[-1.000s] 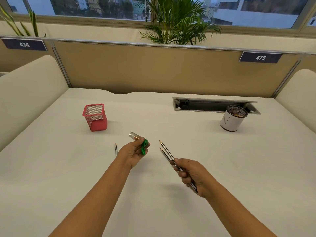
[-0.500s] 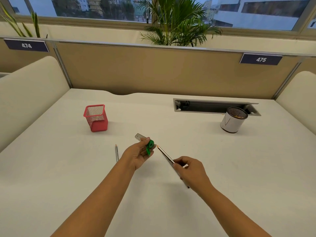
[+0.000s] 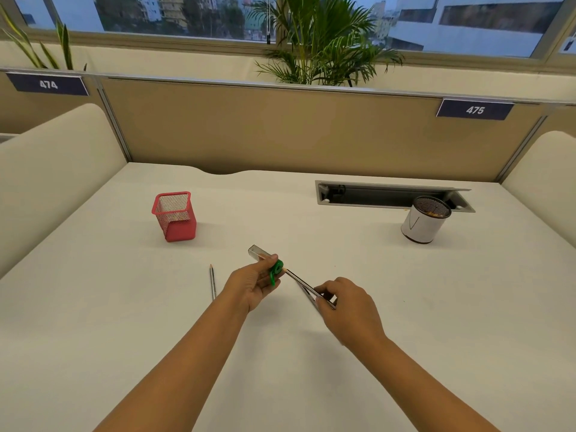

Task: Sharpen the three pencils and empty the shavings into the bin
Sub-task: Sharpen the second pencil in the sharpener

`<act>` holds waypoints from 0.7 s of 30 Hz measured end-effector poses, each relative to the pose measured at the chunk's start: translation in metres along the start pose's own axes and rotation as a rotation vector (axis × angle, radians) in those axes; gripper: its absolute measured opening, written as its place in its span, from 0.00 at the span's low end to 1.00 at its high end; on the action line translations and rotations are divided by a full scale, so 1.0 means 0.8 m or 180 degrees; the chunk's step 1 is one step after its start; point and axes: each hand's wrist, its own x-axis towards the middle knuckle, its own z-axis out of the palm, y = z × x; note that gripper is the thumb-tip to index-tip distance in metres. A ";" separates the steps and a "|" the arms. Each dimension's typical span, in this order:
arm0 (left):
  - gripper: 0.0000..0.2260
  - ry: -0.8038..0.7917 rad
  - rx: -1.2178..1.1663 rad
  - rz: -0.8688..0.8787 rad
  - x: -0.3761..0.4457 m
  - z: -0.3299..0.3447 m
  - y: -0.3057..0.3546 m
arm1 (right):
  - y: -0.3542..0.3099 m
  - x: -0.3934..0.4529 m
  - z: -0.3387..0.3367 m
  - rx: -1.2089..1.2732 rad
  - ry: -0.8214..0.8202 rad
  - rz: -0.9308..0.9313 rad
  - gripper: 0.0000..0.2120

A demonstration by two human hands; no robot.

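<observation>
My left hand (image 3: 249,283) grips a green sharpener (image 3: 275,270) with a clear shavings case pointing away to the upper left. My right hand (image 3: 346,307) pinches two pencils (image 3: 300,283) together; the tip of one sits at the sharpener's opening. A third pencil (image 3: 213,280) lies flat on the white desk (image 3: 405,322) just left of my left wrist. The small round bin (image 3: 422,224), wrapped in white paper with a dark mesh rim, stands at the right rear and holds some shavings.
A red mesh pen holder (image 3: 176,216) stands at the left rear. An open cable tray (image 3: 383,198) is sunk into the desk behind the bin. Beige partition panels close the desk on three sides.
My right hand has moved the two pencils up and left, bringing one tip from apart to the sharpener's opening. My left hand shifted slightly right with the sharpener.
</observation>
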 end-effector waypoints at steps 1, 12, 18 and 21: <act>0.04 0.0003 0.0002 0.0006 0.000 0.000 -0.001 | 0.000 0.000 0.000 -0.0044 0.0016 -0.0029 0.11; 0.05 0.0078 -0.0046 -0.0029 0.003 0.002 -0.003 | -0.004 0.000 -0.001 -0.0241 -0.0041 -0.0083 0.12; 0.04 0.0086 -0.0202 -0.0096 0.005 -0.001 -0.003 | 0.004 0.000 0.000 0.0354 -0.0097 0.0239 0.10; 0.04 0.0133 -0.0261 -0.0078 0.006 -0.006 -0.002 | 0.011 -0.003 -0.001 0.0773 -0.0073 0.0422 0.08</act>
